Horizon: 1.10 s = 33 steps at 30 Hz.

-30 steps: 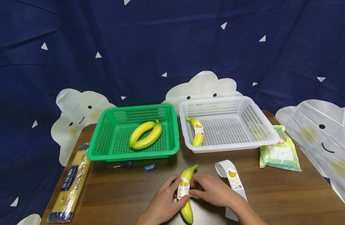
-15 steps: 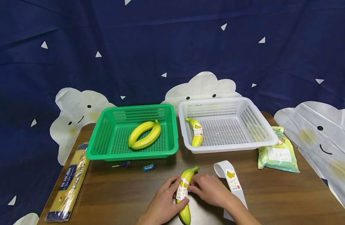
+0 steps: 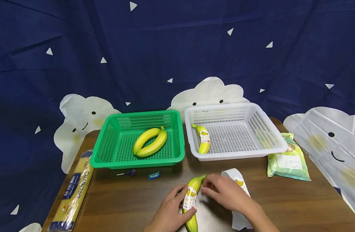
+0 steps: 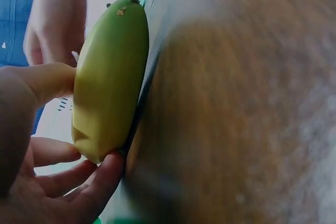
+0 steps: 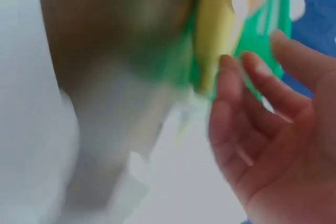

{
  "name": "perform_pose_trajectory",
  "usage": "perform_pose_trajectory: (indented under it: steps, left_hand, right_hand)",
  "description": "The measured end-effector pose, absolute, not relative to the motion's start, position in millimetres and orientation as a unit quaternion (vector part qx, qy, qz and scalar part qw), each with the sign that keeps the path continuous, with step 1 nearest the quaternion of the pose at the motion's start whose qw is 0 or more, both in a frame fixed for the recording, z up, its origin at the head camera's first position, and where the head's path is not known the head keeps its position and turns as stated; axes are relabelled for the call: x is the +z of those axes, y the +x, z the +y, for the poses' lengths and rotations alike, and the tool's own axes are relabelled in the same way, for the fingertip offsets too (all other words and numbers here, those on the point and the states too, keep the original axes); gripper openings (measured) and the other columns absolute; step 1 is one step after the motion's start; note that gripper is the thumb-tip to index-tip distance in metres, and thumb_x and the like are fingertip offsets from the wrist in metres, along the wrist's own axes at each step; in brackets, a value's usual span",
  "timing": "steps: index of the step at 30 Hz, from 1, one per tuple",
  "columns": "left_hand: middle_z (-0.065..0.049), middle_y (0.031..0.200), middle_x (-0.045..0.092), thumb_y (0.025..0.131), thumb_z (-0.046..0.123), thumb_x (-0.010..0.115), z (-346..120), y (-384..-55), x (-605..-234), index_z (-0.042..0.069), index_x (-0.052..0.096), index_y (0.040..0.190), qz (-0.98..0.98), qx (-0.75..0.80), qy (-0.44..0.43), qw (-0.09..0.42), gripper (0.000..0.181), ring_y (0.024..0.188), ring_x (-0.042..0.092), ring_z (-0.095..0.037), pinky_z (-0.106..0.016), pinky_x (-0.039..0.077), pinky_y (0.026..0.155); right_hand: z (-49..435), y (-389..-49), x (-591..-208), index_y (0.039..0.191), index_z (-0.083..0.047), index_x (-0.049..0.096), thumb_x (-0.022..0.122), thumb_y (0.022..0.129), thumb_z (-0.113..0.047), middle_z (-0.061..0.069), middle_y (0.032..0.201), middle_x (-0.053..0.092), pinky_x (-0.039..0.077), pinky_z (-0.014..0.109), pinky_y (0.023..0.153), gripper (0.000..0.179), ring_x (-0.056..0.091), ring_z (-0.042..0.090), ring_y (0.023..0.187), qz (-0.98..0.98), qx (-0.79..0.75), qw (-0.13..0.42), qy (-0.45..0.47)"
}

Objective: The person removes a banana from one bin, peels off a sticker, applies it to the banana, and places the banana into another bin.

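Observation:
In the head view my left hand (image 3: 172, 208) holds a yellow-green banana (image 3: 191, 223) on the table, thumb on one side and fingers on the other. A white sticker (image 3: 189, 199) printed with bananas lies along the banana's upper side. The left wrist view shows the thumb and fingers around the banana (image 4: 113, 77), its blunt end towards the camera. My right hand (image 3: 225, 192) is just right of the stem, its fingers loosely bent with nothing between them. In the right wrist view its fingertips (image 5: 227, 64) come close to the stem end. A white sticker strip (image 3: 240, 220) lies partly behind that hand.
Two bananas (image 3: 151, 149) lie in a green basket (image 3: 136, 164); one stickered banana (image 3: 204, 147) is in a white basket (image 3: 241, 154). A spaghetti pack (image 3: 73, 193), lollipop (image 3: 131, 172), blue-wrapped candy (image 3: 154, 175) and green snack bag (image 3: 288, 161) lie around them.
My right hand has drawn away from the sticker on the banana, shifting right and up past the stem. The left hand keeps its hold. The head view has tilted slightly.

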<state>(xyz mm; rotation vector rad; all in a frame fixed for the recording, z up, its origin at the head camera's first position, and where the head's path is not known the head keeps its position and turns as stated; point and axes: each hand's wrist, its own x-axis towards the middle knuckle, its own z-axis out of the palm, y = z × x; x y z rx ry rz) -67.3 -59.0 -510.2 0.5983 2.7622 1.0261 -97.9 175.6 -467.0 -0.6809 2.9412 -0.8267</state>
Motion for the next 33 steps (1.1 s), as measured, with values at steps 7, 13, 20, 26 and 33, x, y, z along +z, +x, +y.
perform_pose_trajectory:
  steps: [7,13,20,26,33]
  left_hand:
    - [0.005,0.125,0.048,0.082,0.058,0.066,-57.4,-70.7,-509.5,0.024,0.046,0.145,0.914,0.355,0.168,0.103,0.074,0.096,0.050,-0.008,-0.028,0.047,0.078]
    - [0.005,0.119,0.049,0.082,0.052,0.069,-59.2,-71.4,-511.2,0.023,0.047,0.143,0.902,0.381,0.183,0.092,0.071,0.073,0.047,0.000,-0.019,0.043,0.065]
    - [0.006,0.110,0.050,0.078,0.053,0.072,-57.8,-69.3,-512.1,0.024,0.051,0.140,0.899,0.385,0.163,0.129,0.071,0.071,0.046,-0.002,-0.020,0.043,0.060]
    - [0.008,0.104,0.052,0.076,0.049,0.074,-55.7,-67.4,-510.4,0.023,0.055,0.136,0.905,0.372,0.150,0.138,0.069,0.076,0.046,-0.003,-0.021,0.043,0.062]
    - [0.007,0.106,0.056,0.073,0.040,0.074,-57.4,-69.6,-510.3,0.018,0.054,0.135,0.914,0.364,0.163,0.074,0.069,0.079,0.048,-0.003,-0.024,0.043,0.065]
  right_hand:
    - [223.7,-114.5,-433.6,0.096,-0.026,0.065,0.067,0.092,-0.025,-0.018,0.089,0.059,0.048,0.026,0.070,0.005,0.057,0.003,0.081,0.917,-0.327,-0.160,-0.164]
    - [268.5,-132.5,-426.1,0.103,-0.013,0.066,0.067,0.091,-0.019,-0.002,0.099,0.062,0.039,0.036,0.081,0.013,0.055,0.020,0.096,0.917,-0.310,-0.233,-0.096]
    - [311.3,-146.2,-438.4,0.108,-0.004,0.065,0.069,0.085,-0.023,0.019,0.118,0.054,0.027,0.057,0.087,0.029,0.043,0.044,0.112,0.930,-0.253,-0.264,-0.037]
    - [340.5,-153.6,-445.0,0.127,0.002,0.054,0.065,0.088,-0.033,0.030,0.136,0.038,0.020,0.066,0.090,0.053,0.030,0.055,0.120,0.946,-0.219,-0.237,0.039]
    - [356.6,-164.5,-450.9,0.139,0.012,0.035,0.059,0.091,-0.032,0.039,0.137,0.030,0.021,0.064,0.095,0.070,0.028,0.059,0.120,0.952,-0.232,-0.195,0.052]
